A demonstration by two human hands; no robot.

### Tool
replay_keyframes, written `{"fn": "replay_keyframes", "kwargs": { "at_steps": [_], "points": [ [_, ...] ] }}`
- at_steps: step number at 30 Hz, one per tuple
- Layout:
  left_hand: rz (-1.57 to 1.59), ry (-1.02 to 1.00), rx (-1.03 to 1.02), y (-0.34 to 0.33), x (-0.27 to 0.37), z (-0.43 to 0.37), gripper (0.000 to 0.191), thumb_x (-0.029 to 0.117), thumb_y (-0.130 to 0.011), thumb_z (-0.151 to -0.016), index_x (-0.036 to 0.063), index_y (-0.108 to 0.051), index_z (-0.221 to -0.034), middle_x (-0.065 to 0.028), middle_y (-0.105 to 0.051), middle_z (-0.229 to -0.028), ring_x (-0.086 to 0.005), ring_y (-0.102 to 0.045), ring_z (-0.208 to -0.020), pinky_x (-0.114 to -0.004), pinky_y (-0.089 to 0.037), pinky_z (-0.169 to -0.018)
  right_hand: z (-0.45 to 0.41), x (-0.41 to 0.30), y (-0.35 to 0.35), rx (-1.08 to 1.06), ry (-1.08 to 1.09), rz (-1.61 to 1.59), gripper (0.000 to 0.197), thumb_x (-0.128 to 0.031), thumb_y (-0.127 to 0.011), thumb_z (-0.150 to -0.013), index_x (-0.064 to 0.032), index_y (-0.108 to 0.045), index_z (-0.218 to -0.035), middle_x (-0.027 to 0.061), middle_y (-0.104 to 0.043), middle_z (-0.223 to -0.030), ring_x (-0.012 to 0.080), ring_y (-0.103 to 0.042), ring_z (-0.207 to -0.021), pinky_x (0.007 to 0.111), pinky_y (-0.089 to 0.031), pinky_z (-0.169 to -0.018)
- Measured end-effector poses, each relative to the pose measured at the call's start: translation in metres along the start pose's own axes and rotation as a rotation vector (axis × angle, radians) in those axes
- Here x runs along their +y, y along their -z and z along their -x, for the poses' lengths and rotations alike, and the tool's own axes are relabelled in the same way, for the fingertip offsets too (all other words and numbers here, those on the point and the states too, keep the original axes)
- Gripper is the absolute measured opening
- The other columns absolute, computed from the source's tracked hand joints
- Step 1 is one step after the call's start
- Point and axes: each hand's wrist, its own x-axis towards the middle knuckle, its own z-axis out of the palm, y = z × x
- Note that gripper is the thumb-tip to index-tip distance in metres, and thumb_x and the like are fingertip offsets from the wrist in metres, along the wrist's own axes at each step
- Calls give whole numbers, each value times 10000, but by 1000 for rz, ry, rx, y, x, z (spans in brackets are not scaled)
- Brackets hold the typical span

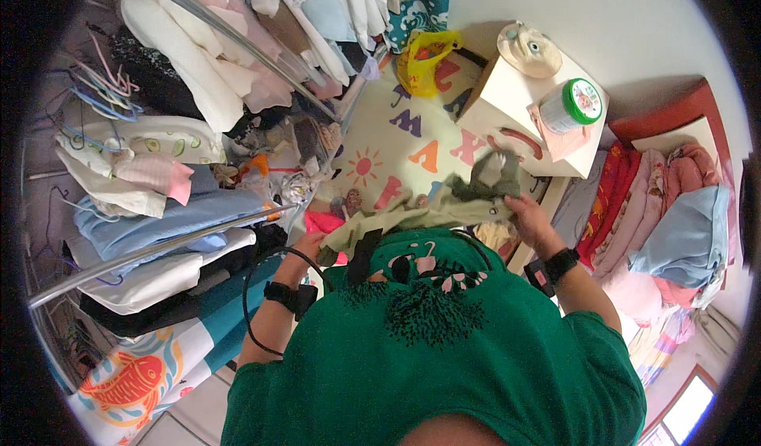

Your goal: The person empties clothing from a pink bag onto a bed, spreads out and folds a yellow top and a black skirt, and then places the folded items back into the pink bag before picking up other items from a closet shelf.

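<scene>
An olive-green garment (416,213) stretches sideways in front of my green shirt, held up at both ends. My left hand (309,247) grips its left end, with the fingers partly hidden by the cloth. At the other end, my right hand (523,211) pinches the edge beside a small round snap or eyelet. A darker green part (490,175) of the cloth, with a pale patch, bunches up above my right hand. Both wrists wear black straps, and a black cable loops past my left forearm.
Metal rails (178,247) with hanging clothes line the left. A letter-patterned mat (404,148) covers the floor, with a yellow plastic bag (425,65) on it. A white cabinet (511,101) bears a green-lidded tub (568,107). Folded bedding (630,208) is piled at right.
</scene>
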Motion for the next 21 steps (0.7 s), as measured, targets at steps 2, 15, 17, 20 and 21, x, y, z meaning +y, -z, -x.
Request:
{"fn": "replay_keyframes", "kwargs": {
  "at_steps": [2, 15, 17, 20, 21],
  "points": [
    [-123, -11, -33, -1, 11, -6, 221, 207, -521, -805, 42, -595, -931, -87, -617, -790, -164, -587, -719, -278, -457, -645, 5, -24, -19, -8, 95, -139, 299, -151, -461, -844, -15, -451, -1110, 63, -553, -1025, 156, -518, -903, 278, -390, -816],
    [-423, -613, -27, -31, 204, -70, 270, 181, -456, -858, 35, -533, -1073, -91, -580, -958, -186, -562, -841, -297, -446, -728, 51, -156, -91, -330, 404, -562, 434, -202, -495, -765, -31, -422, -1157, 99, -539, -1077, 244, -499, -1019, 385, -378, -899],
    [-193, -926, -15, -61, 242, -56, 269, 155, -442, -870, 34, -509, -1101, -51, -575, -923, -120, -547, -850, -266, -454, -702, 56, -164, -101, -397, 394, -572, 453, -174, -504, -755, -22, -408, -1171, 113, -528, -1097, 258, -490, -1033, 394, -368, -913],
    [-252, -1194, 21, -88, 270, -63, 288, 142, -456, -861, 23, -484, -1121, -59, -573, -933, -125, -536, -899, -254, -446, -742, 57, -164, -112, -354, 491, -340, 366, -117, -496, -764, -4, -469, -1111, 112, -540, -1075, 252, -526, -976, 360, -402, -871],
    [-258, -1199, 17, -90, 269, -67, 288, 142, -456, -861, 23, -484, -1121, -59, -573, -933, -125, -536, -899, -254, -446, -742, 57, -163, -116, -352, 498, -342, 366, -117, -496, -764, -4, -469, -1111, 112, -540, -1075, 252, -526, -976, 360, -402, -871]
  ]
}}
